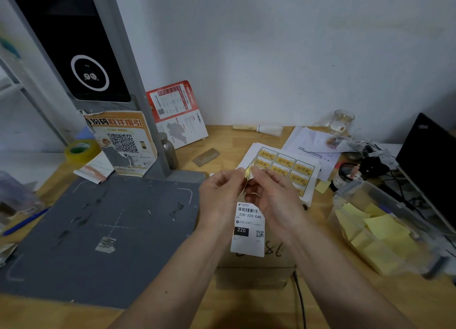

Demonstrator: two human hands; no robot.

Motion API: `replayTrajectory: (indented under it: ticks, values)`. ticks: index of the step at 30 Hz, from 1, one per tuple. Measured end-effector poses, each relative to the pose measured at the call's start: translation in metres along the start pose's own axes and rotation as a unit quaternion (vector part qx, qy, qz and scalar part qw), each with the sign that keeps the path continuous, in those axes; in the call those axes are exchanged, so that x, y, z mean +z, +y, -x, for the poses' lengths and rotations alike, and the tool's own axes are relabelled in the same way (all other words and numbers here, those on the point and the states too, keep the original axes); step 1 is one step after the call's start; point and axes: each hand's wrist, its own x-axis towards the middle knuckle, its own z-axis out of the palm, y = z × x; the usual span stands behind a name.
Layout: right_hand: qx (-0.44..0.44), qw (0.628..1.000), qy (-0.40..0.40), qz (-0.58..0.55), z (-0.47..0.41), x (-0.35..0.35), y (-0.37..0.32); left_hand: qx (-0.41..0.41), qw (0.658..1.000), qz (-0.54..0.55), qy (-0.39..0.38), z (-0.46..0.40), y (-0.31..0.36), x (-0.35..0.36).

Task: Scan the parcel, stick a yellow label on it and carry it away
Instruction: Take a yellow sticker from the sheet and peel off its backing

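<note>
A brown cardboard parcel point(254, 272) lies on the wooden desk in front of me, with a white shipping label point(248, 232) reading 220-220-C40 on its top. Above it, my left hand point(219, 198) and my right hand point(274, 198) meet, both pinching a small yellow label point(248, 174) with its backing between the fingertips. Just beyond my hands lies a sheet of yellow labels point(288, 167) on white paper. The grey scanner pad point(103, 230) with its upright column and black camera head point(81, 57) stands to the left.
A clear plastic box of yellow sticky notes point(377, 235) sits at the right, with a dark laptop point(431, 163) and cables behind it. Tape roll point(80, 151), leaflets, a small metal bottle point(169, 151), a brush and a glass point(343, 121) line the back of the desk.
</note>
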Motion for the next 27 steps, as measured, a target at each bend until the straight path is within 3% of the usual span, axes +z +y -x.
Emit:
replayTrajectory:
  ticks: [6,19,27]
  values:
    - [-0.041,0.994,0.005,0.097,0.0,0.0,0.004,-0.04,0.999,0.006,-0.024,-0.004,-0.003,-0.001]
    - [-0.05,0.99,0.023,0.132,0.002,0.001,0.004,0.025,0.993,-0.114,0.018,-0.009,-0.01,-0.006]
    - [-0.052,0.991,0.018,0.126,0.004,0.0,0.003,-0.003,0.999,-0.047,0.009,-0.004,-0.008,-0.006]
